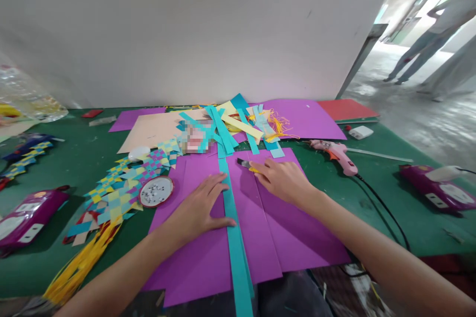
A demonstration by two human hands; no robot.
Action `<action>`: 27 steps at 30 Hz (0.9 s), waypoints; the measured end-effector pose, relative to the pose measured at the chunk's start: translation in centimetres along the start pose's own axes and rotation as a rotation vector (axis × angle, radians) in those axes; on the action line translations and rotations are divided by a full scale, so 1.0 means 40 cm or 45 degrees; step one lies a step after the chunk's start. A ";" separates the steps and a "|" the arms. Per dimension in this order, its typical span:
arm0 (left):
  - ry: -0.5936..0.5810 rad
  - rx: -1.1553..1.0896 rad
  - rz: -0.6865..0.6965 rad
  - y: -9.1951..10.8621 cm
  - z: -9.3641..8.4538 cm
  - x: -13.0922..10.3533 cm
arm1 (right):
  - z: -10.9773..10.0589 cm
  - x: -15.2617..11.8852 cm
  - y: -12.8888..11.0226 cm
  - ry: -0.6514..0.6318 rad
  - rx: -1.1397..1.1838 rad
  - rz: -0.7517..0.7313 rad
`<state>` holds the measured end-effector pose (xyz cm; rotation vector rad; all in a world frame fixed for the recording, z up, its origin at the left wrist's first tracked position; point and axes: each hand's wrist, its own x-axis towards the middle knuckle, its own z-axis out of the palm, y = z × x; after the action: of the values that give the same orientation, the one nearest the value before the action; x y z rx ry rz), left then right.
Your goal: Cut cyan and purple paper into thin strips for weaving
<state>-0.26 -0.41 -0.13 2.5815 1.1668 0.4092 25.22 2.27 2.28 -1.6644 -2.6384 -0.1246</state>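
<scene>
My left hand [206, 203] lies with fingers apart, its thumb and fingertips touching a long turquoise paper strip [238, 257]. A second turquoise layer shows along the strip's right side near the front edge. My right hand [284, 178] is closed on a utility knife [243, 163], whose blade end points left toward the strip. Only a bit of yellow handle shows between the fingers. Beneath both hands are purple sheets [305, 237] of paper or card, overlapping on the green table [383, 198].
Paper strips [223, 133] and yellow strings [278, 124] lie beyond the hands. Left are woven paper pieces [122, 183], a round lid [156, 192] of small beads and a yellow tassel [82, 262]. Right are a pink glue gun [336, 154] and a purple power strip [439, 188]. A white panel [186, 34] stands behind.
</scene>
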 end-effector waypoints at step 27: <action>-0.004 -0.117 0.091 0.011 0.001 0.002 | 0.035 0.127 -0.089 0.172 0.742 -0.019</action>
<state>0.10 -0.65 -0.01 2.5489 1.0316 0.4627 19.87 5.44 1.00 -1.3773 -2.2761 0.4673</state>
